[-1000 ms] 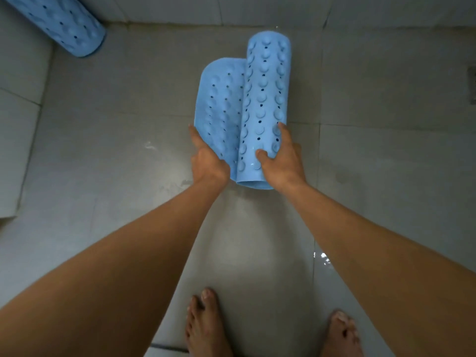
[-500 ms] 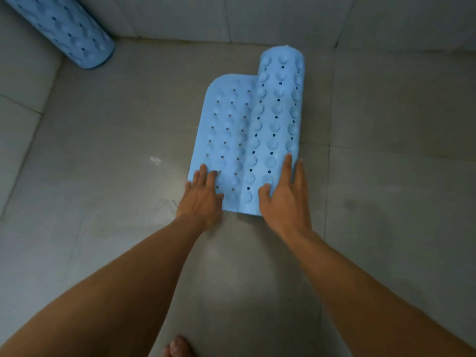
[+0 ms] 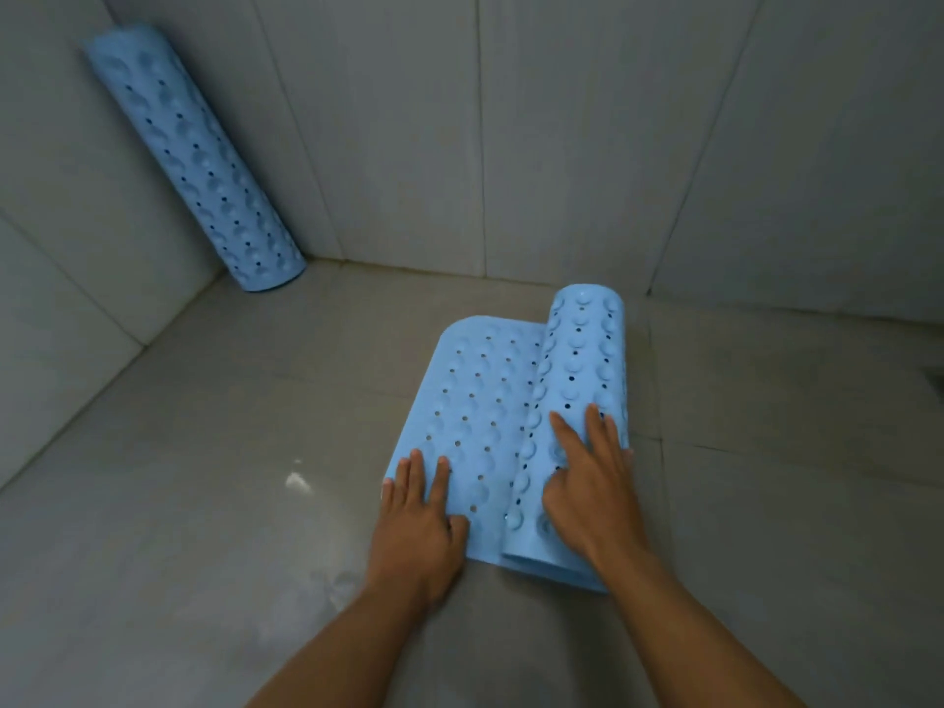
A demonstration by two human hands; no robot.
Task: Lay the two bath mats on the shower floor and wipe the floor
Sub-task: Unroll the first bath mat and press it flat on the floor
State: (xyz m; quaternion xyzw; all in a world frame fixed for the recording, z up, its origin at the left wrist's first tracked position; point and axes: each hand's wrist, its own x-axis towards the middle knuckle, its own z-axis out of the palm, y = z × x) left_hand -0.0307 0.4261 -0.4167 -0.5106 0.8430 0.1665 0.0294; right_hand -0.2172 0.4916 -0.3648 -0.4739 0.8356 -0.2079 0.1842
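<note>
A light blue bath mat [image 3: 480,401] with holes and suction cups lies partly unrolled on the grey shower floor [image 3: 204,477]. Its flat part is on the left and the remaining roll on the right. My left hand [image 3: 416,518] presses flat on the near left corner of the flat part, fingers spread. My right hand [image 3: 592,482] rests palm-down on top of the roll near its close end. A second blue bath mat [image 3: 194,161], fully rolled, leans upright in the far left corner against the wall.
Grey tiled walls [image 3: 459,120] close the floor at the back and left. A wet glint [image 3: 296,480] shows on the floor left of the mat. A dark drain edge [image 3: 936,383] sits at the far right.
The view has tilted up, so the walls and the whole rolled mat now show. Both hands stay on the mat; the flat part has widened a little as the roll moved right.
</note>
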